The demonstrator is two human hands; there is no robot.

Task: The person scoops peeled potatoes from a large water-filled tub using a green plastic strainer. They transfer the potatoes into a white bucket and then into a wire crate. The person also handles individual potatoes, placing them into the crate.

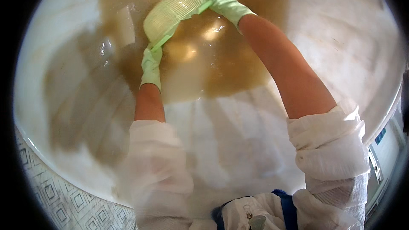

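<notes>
Both my hands wear pale green gloves and grip a light green plastic basket with fine ribs (pixel 177 11) by its rim. My left hand (pixel 151 65) closes on the rim's lower left end; my right hand (pixel 225 4) has the upper right end. The basket is tipped on its side, its ribbed outside turned up and away from me. It is over a shallow brownish liquid (pixel 236 70) in a large white round basin (pixel 335 54). The basket's inside is mostly hidden, and so are most of my fingertips.
The basin's curved rim (pixel 72 183) runs round the lower left and right. Beyond it at lower left is a floor with a diamond pattern (pixel 78 199). A pale panel with metal fittings (pixel 375 166) stands at the right edge. Shadows fall across the basin's left wall.
</notes>
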